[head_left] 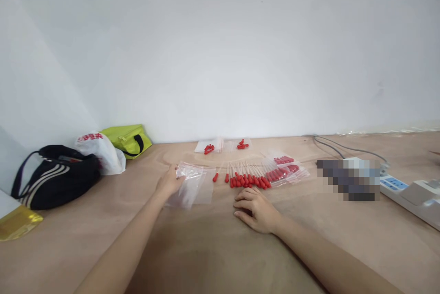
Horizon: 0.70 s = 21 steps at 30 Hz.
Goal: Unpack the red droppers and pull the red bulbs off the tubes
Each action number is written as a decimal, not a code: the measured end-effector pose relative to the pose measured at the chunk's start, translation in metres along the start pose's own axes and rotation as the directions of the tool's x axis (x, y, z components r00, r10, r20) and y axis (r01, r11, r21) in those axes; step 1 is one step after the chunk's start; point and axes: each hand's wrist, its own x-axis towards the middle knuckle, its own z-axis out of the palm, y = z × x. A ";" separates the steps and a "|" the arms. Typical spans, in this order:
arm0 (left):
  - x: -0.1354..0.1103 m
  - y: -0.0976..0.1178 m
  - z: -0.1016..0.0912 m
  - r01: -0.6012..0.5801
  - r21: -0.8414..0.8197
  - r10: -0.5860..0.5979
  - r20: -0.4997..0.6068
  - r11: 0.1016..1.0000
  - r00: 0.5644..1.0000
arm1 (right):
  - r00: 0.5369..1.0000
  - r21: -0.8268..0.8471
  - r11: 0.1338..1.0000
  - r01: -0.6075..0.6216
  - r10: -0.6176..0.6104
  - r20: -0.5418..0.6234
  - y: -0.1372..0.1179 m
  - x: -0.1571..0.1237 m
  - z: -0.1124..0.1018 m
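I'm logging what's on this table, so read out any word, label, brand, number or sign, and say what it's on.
None can be read.
White plastic bag: red lettering, too blurred to read.
Dark bag: three white stripes, no readable word.
Power strip: any markings too small to read.
Clear bag: none visible.

Table (192,257) with brown wood-grain finish bears: near the back left corner, a lime-green fabric bag (129,133); near the back edge, flat clear plastic bags (227,146) with small red pieces; mid-surface, thin red-headed sticks (245,180) in a row; toward the right edge, a long white power strip (395,183).
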 end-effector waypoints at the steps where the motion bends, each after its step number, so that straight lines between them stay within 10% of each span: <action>1: -0.005 0.002 0.005 0.009 0.026 -0.008 -0.040 1.000 0.999 | 1.000 0.002 1.000 0.001 -0.001 0.001 0.000 0.000 0.000; 3: -0.018 0.011 0.017 -0.052 0.113 0.068 -0.145 0.992 0.987 | 1.000 0.001 1.000 0.000 0.000 0.002 0.000 0.000 0.001; 6: -0.034 0.025 0.034 -0.318 0.144 0.319 0.017 0.937 0.948 | 1.000 -0.001 1.000 -0.007 0.007 -0.009 0.001 0.000 0.000; 10: -0.033 0.023 0.041 -0.313 0.084 0.285 0.242 0.946 0.927 | 1.000 -0.009 1.000 0.005 -0.005 -0.028 0.000 -0.001 0.001; 16: -0.022 0.032 0.037 -0.380 0.008 0.376 0.127 0.925 0.918 | 0.979 -0.096 0.993 -0.073 0.053 -0.195 0.007 0.006 -0.004; 21: -0.031 0.067 0.058 -0.468 -0.225 0.478 -0.009 0.855 0.878 | 0.739 -0.164 0.780 -0.604 0.472 -0.480 0.062 0.009 -0.042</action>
